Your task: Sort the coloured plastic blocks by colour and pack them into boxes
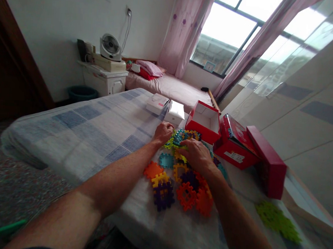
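Observation:
Both my hands rest on a heap of coloured plastic interlocking tiles on a bed with a blue checked sheet. My left hand curls its fingers over green and teal tiles at the heap's far edge. My right hand lies just beside it, fingers bent down onto yellow and teal tiles. Orange, purple, red and yellow tiles lie nearer to me. What exactly each hand grips is hidden under the fingers.
An open red box stands just beyond the heap, with a red lid and another red box part to the right. Two white boxes lie farther back. Green tiles lie at the right. A mirrored wardrobe lines the right side.

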Demonstrator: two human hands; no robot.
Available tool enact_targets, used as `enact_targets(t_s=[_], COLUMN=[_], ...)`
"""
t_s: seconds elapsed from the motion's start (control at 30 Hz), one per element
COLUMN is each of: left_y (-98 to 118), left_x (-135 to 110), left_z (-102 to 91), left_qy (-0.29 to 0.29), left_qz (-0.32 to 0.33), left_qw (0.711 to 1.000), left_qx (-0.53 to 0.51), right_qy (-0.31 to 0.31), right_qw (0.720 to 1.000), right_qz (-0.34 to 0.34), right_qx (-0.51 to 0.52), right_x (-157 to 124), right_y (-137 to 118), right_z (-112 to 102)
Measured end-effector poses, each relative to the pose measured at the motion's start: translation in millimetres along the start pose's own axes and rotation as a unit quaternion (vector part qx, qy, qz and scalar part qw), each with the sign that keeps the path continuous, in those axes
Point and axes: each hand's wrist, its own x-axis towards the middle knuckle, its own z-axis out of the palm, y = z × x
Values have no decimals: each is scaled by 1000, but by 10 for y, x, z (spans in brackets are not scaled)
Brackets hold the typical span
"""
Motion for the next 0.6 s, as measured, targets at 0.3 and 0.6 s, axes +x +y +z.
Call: enact_targets(t_s=[0.3, 0.6], left_y=[-17, -41], left_x=[14, 21], left_z=[18, 35], left_qy=[1, -6], left_qz=[0, 6], left_qw=[1000, 1000], left_qx=[-7, 0], right_qy=[75, 85], right_qw=[995, 988], right_qz=[-35, -75], right_qx=[-53, -103], right_x=[-114, -76], right_y=[-9, -117], right_z=[90, 135])
